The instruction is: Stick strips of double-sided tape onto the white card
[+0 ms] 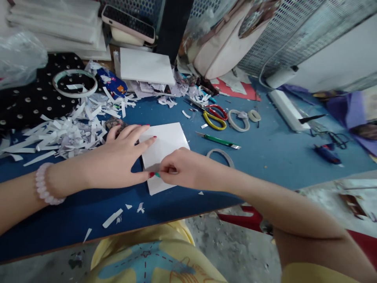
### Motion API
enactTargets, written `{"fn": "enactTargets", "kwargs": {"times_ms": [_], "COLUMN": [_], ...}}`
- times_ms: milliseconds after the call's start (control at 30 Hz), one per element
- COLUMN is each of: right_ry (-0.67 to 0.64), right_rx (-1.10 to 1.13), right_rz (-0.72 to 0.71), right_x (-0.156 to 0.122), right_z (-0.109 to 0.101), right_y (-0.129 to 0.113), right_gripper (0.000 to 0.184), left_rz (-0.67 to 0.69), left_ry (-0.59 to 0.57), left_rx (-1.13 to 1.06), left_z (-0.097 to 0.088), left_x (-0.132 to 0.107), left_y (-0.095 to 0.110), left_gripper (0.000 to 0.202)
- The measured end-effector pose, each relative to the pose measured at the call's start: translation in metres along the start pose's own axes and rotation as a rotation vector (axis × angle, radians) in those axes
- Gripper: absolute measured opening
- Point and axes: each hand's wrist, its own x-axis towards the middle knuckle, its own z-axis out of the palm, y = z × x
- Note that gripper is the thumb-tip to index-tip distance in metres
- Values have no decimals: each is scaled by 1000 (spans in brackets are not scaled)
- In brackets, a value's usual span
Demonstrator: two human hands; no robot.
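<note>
Blue tabletop (pixel 265 157) fills most of our view, its near edge running across above a grey concrete floor (pixel 235 251); behind it stands a wall of metal mesh (pixel 294 31). On the left, cut paper strips (pixel 67 129) lie heaped over the blue, next to a black dotted cloth (pixel 29 98).

We see the white card (pixel 166 145) lying flat near the front of the table, between the two hands. The left hand (pixel 118 161) lies open, palm down and fingers spread, pressing on the card's left side; the right hand (pixel 179 171) is closed, its fingertips pinched together at the card's near left edge, beside the left thumb.

What the right fingertips pinch is too small for us to make out; the hands cover the card's near left part; both arms are cut off by the frame. The scissors (pixel 215 116) show red and yellow handles, and we cannot tell whether they are one pair or two.

We count one card under the hands; one stack of white sheets (pixel 145 66) farther back; four tape rings, the largest (pixel 75 82) on the dotted cloth, two (pixel 238 120) (pixel 253 115) beside the scissors, one (pixel 220 155) just right of the right hand; one green cutter (pixel 218 140); one phone (pixel 128 23); one bead bracelet (pixel 45 184) on the left wrist.
</note>
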Motion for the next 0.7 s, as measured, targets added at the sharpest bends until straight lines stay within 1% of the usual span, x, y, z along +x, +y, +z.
{"fn": "enactTargets", "kwargs": {"times_ms": [100,233,300,400,467,533,600,700], "right_ry": [28,94,74,-9,-26,4,70,183], "right_rx": [-30,-2,76,239,261,161,-1,-258], "right_rz": [-16,-65,-92,-95,-93,-89,-106,-226], "right_x": [-1,-5,-9,-16,-19,-20,-21,-20], "right_z": [2,4,1,-5,-11,-17,-22,-26], "right_y": [0,6,10,15,18,21,26,35], "right_gripper": [22,23,25,31,33,36,39,31], "left_rz": [-6,-8,4,3,-13,-20,6,48], "left_ry": [12,-19,-14,-6,-4,10,12,-26], "left_rx": [20,62,86,132,178,225,259,273], "left_z": [1,-1,-3,-5,-5,-5,-6,-9], "left_x": [0,-1,-2,-3,-4,-5,-5,-5], "left_y": [1,0,0,3,7,13,17,19], "left_gripper": [78,79,79,80,79,76,73,71]}}
